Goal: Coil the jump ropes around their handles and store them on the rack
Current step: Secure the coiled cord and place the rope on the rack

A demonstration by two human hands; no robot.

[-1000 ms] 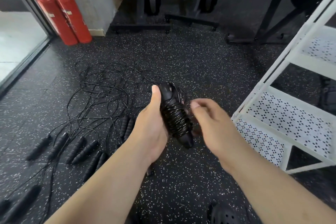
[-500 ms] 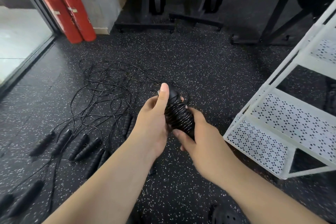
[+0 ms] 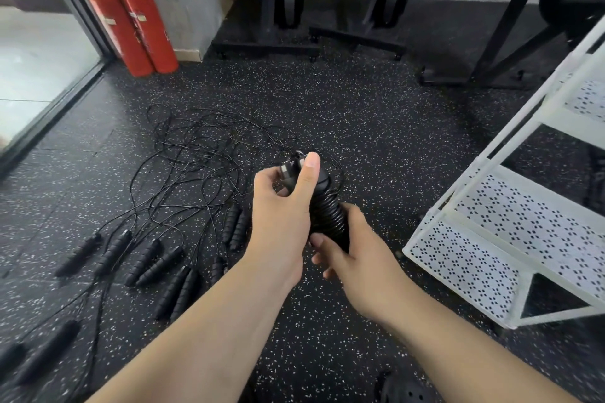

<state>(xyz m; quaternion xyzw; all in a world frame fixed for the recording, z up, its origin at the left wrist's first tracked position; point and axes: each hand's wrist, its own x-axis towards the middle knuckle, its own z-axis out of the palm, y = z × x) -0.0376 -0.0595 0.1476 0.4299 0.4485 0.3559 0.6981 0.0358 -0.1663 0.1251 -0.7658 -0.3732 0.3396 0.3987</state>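
now that the right hand, free a second ago, grips its lower end, the coiled jump rope sits in both hands | left hand clasps the top, thumb over the end | held in mid-air left of the white rack | loose ropes tangled on the floor at left, fire extinguishers beyond

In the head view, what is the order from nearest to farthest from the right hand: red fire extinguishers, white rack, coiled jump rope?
1. coiled jump rope, held in the right hand.
2. white rack, on the right.
3. red fire extinguishers, far back left.
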